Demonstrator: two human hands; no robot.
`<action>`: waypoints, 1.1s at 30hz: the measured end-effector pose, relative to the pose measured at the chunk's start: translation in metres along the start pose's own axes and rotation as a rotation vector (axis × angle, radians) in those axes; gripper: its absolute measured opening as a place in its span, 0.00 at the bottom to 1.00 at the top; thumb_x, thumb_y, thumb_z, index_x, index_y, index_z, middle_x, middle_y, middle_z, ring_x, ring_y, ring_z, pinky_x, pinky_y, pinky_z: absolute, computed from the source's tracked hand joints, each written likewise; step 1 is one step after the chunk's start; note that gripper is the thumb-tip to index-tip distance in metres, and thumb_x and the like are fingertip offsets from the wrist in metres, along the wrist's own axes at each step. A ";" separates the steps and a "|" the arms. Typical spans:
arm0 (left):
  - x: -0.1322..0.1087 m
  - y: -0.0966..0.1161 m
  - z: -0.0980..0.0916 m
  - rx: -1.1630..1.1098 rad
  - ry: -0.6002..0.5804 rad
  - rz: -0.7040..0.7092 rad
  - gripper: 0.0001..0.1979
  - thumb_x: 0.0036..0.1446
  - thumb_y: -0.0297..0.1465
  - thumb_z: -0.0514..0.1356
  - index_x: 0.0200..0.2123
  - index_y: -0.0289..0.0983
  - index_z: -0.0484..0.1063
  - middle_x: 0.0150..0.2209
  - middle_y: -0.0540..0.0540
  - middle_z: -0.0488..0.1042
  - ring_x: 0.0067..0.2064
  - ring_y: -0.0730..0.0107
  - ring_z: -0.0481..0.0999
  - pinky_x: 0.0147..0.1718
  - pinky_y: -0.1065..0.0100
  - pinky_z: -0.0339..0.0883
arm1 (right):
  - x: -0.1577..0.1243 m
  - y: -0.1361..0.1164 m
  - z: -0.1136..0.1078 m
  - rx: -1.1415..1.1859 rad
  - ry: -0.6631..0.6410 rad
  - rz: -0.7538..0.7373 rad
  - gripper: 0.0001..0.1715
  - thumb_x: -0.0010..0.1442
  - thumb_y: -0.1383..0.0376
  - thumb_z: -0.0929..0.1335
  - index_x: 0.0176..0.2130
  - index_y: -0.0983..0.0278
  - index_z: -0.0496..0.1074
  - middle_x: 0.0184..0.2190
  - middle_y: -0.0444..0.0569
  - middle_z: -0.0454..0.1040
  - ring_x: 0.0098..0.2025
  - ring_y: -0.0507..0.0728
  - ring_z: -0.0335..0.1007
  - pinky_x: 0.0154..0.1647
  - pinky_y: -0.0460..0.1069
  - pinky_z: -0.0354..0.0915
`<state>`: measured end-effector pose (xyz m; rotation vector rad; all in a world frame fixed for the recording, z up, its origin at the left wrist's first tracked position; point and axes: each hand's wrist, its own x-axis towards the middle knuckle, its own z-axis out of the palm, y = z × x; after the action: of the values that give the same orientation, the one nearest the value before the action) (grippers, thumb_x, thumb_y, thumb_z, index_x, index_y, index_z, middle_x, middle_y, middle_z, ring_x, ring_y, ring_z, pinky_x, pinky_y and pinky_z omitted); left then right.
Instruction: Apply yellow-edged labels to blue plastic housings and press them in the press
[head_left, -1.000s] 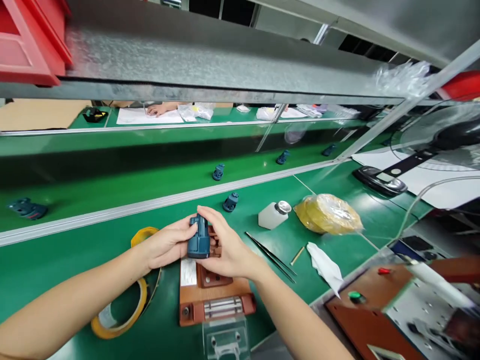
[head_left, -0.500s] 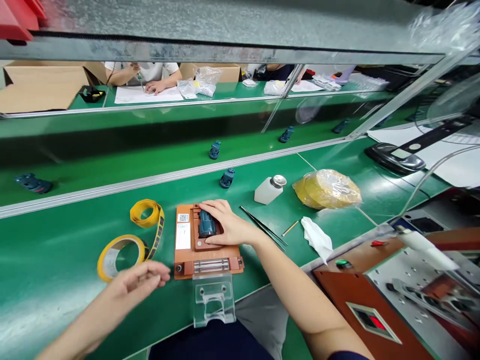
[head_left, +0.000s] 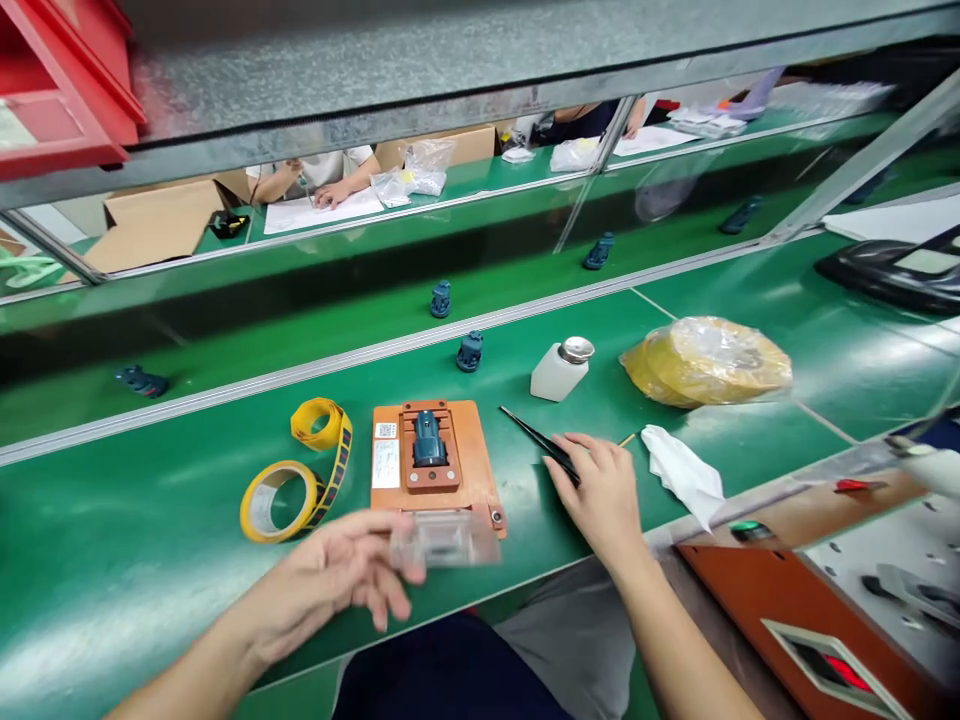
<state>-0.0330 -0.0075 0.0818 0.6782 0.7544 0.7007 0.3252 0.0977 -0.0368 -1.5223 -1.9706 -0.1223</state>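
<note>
Nearest, over the edge of the green table (head_left: 127, 520), the left hand (head_left: 330, 585) is blurred, its fingers spread, and a clear acrylic block (head_left: 446, 540) is overlapped by the fingertips at the near end of an orange fixture (head_left: 431, 460); whether the block is gripped cannot be told. To the right, black tweezers (head_left: 544, 447) are pinched under the fingers of the right hand (head_left: 596, 505), a narrow grip, with the tips pointed far and left. A blue plastic housing (head_left: 430, 440) is seated upright in the fixture's central recess, untouched by either hand. A roll of yellow tape (head_left: 274, 502) and a coiled yellow strip (head_left: 322, 425) lie left of the fixture, and a white cloth (head_left: 682, 473) lies right of the right hand. Farther off, a white dispensing bottle (head_left: 559, 368) stands beside a bagged yellow roll (head_left: 705, 362). Another blue housing (head_left: 470, 351) is placed just near the aluminium rail (head_left: 375, 355), and more are carried on the green belt (head_left: 300, 325) beyond it. At the far side, a person in a white shirt (head_left: 315, 172) is seen at papers (head_left: 322, 211).
</note>
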 end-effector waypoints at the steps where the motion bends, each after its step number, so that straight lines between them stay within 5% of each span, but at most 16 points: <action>1: 0.006 0.010 0.002 -0.021 0.037 0.044 0.26 0.63 0.41 0.65 0.61 0.39 0.69 0.51 0.34 0.78 0.43 0.60 0.82 0.37 0.66 0.73 | -0.007 0.001 0.002 -0.063 0.004 0.033 0.20 0.68 0.57 0.65 0.53 0.64 0.75 0.50 0.61 0.75 0.51 0.69 0.64 0.49 0.65 0.66; 6: 0.043 0.026 0.005 -0.131 0.203 0.056 0.30 0.65 0.32 0.62 0.67 0.35 0.59 0.57 0.30 0.75 0.47 0.60 0.81 0.44 0.64 0.74 | -0.019 -0.005 0.009 -0.140 0.030 0.084 0.17 0.69 0.60 0.62 0.50 0.63 0.74 0.47 0.59 0.76 0.48 0.69 0.65 0.44 0.60 0.63; 9: 0.046 0.025 0.000 -0.039 0.245 0.025 0.32 0.63 0.33 0.64 0.67 0.36 0.58 0.56 0.31 0.75 0.47 0.59 0.80 0.47 0.60 0.74 | -0.019 -0.003 0.012 -0.128 0.026 0.084 0.17 0.70 0.59 0.62 0.49 0.64 0.74 0.44 0.57 0.76 0.45 0.66 0.66 0.42 0.57 0.63; 11: 0.027 0.023 -0.014 0.222 0.339 0.069 0.31 0.61 0.37 0.66 0.65 0.41 0.63 0.53 0.36 0.77 0.49 0.56 0.80 0.51 0.55 0.72 | -0.020 0.000 0.013 -0.125 0.031 0.093 0.18 0.71 0.57 0.61 0.49 0.65 0.74 0.44 0.58 0.76 0.43 0.66 0.67 0.40 0.57 0.63; 15: -0.042 0.010 -0.064 1.086 0.832 0.225 0.24 0.52 0.41 0.72 0.53 0.51 0.76 0.51 0.43 0.80 0.56 0.46 0.75 0.61 0.47 0.61 | -0.023 0.002 0.014 -0.125 0.027 0.116 0.20 0.71 0.54 0.61 0.46 0.65 0.74 0.41 0.58 0.75 0.42 0.66 0.68 0.39 0.56 0.62; 17: -0.072 -0.002 -0.088 1.411 0.846 0.268 0.29 0.49 0.40 0.72 0.56 0.52 0.75 0.57 0.41 0.77 0.60 0.40 0.72 0.65 0.41 0.51 | -0.023 0.002 0.015 -0.120 0.014 0.119 0.21 0.71 0.54 0.60 0.45 0.65 0.74 0.41 0.58 0.75 0.42 0.66 0.68 0.38 0.56 0.61; 20: -0.090 -0.018 -0.106 1.667 0.780 0.280 0.26 0.63 0.34 0.60 0.64 0.54 0.68 0.51 0.43 0.81 0.51 0.48 0.78 0.68 0.42 0.41 | -0.021 0.002 0.017 -0.109 0.002 0.110 0.22 0.72 0.53 0.59 0.46 0.65 0.74 0.41 0.58 0.75 0.43 0.66 0.68 0.39 0.56 0.61; 24: -0.067 -0.017 -0.105 1.791 0.779 0.303 0.26 0.65 0.37 0.60 0.66 0.51 0.66 0.34 0.47 0.81 0.34 0.57 0.76 0.61 0.51 0.56 | -0.021 0.002 0.018 -0.091 -0.008 0.095 0.22 0.72 0.53 0.59 0.46 0.65 0.74 0.41 0.57 0.75 0.43 0.65 0.69 0.40 0.55 0.61; 29: -0.005 0.026 -0.110 1.877 0.947 0.387 0.23 0.65 0.42 0.59 0.61 0.43 0.71 0.40 0.40 0.81 0.46 0.48 0.76 0.54 0.52 0.58 | -0.025 0.003 0.016 -0.068 0.007 0.089 0.23 0.72 0.51 0.59 0.46 0.65 0.74 0.42 0.56 0.75 0.42 0.64 0.69 0.40 0.55 0.61; 33: 0.046 0.062 -0.121 1.892 0.859 0.360 0.21 0.68 0.34 0.53 0.61 0.41 0.70 0.42 0.41 0.82 0.47 0.50 0.77 0.60 0.48 0.49 | -0.026 0.003 0.016 -0.061 -0.002 0.098 0.23 0.72 0.52 0.60 0.47 0.65 0.73 0.42 0.56 0.75 0.43 0.64 0.69 0.41 0.55 0.62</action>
<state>-0.1229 0.0987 0.0449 2.3212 2.1396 0.3819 0.3248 0.0840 -0.0639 -1.6554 -1.9056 -0.1416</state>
